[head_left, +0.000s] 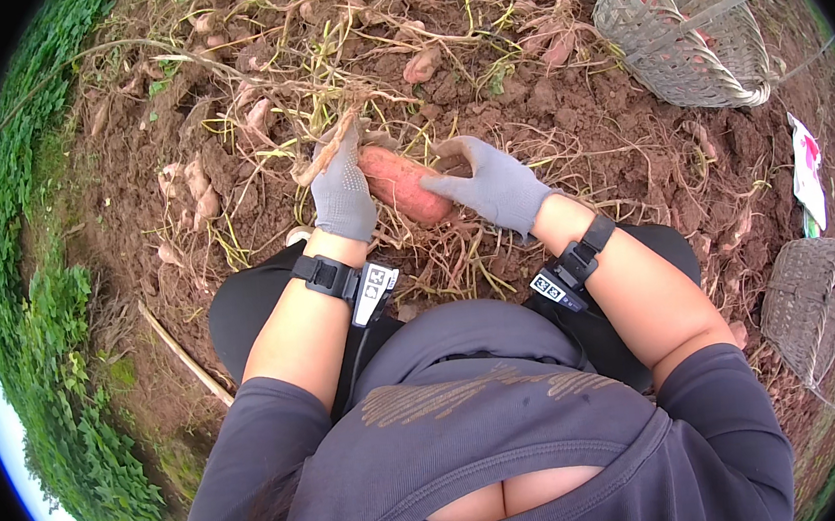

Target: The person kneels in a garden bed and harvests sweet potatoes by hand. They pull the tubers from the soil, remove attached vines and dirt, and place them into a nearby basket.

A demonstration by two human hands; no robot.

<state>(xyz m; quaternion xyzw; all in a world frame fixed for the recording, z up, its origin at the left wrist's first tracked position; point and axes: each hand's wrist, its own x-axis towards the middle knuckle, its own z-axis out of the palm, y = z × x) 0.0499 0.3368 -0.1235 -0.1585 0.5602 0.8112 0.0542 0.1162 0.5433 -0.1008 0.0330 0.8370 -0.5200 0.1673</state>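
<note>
A large reddish sweet potato (400,184) lies tilted between my two hands, just above the dug soil. My left hand (343,195), in a grey dotted glove, grips its upper left end; some of the fingers are hidden. My right hand (496,185), also gloved in grey, has its thumb pressed on the sweet potato's right side, with the other fingers curled round behind. Soil-brown patches mark the gloves' finger sides. Dry vine stems (351,91) reach up close to my left fingertips, and roots tangle beneath the sweet potato.
Several more sweet potatoes (422,65) lie about on the clods, with a cluster (192,192) at left. A woven basket (662,36) stands far right, another basket (812,308) nearer. Between them is a white and pink packet (807,173). A stick (185,353) lies left; green plants (52,326) edge the plot.
</note>
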